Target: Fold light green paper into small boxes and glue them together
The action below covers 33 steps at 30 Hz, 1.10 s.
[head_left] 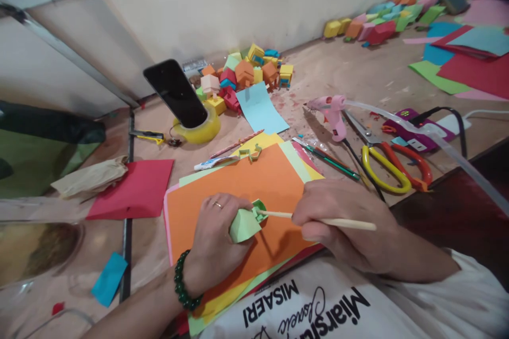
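1. The left hand [217, 241] rests on the orange sheet [238, 196], its fingers curled and pressed around a small light green paper piece [243, 224], a folded, partly formed shape with an open end facing right.
2. The right hand [342, 217] pinches a thin wooden stick [318, 218] between thumb and fingertips; the stick lies nearly level, and its tip sits at or just inside the open end of the green piece.
3. The green piece is held just above the orange sheet, which tops a stack of coloured papers at the near edge of the worktop [350, 79], close to the person's chest.
4. Judged from this, the step in hand is shaping or pressing the inside of the folded piece with the stick, perhaps seating a flap or spreading glue; which one cannot be told.
5. The next move seems to call for a steady left grip that does not crush the thin paper, and a light, controlled push of the stick along the inner fold.
6. Near the right hand lie a pink glue gun [333, 111], scissors with yellow handles [382, 164] and pencils [330, 158].
7. Farther back, a phone [175, 92] leans on a tape roll [202, 128] beside a pile of finished paper blocks [246, 74].
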{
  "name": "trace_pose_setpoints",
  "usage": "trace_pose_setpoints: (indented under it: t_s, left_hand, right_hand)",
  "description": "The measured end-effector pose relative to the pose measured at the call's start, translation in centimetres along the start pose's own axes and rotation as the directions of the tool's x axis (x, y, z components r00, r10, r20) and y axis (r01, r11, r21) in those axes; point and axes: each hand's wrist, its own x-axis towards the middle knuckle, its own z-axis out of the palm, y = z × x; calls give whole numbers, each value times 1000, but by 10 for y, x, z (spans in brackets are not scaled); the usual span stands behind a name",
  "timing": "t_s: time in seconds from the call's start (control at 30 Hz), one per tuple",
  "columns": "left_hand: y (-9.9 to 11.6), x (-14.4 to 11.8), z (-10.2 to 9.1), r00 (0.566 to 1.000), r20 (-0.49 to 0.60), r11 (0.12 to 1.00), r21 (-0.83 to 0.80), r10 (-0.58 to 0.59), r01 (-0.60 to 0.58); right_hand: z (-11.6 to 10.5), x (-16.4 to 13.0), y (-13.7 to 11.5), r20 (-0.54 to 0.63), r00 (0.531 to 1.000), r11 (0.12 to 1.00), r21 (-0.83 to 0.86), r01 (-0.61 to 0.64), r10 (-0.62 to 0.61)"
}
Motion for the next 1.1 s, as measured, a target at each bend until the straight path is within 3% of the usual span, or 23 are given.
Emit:
trace_pose_setpoints:
  t_s: [0.17,0.3,0.53,0.83,1.1]
  left_hand:
    - [0,0,0,998,46,996,-77,-41,45]
    - [1,1,-3,994,70,988,-124,-84,92]
    - [0,3,-7,973,216,985,-129,-88,118]
    - [3,4,-4,986,162,997,-59,-38,48]
    - [3,4,-4,989,147,997,-75,4,7]
  right_hand:
    - [7,7,1,-98,993,994,84,71,-63]
    - [8,8,2,-93,993,995,64,80,-74]
    - [7,7,3,-92,994,993,100,63,-54]
    - [-4,1,-2,-17,1000,997,82,-5,6]
    - [13,6,1,-113,991,984,151,91,-74]
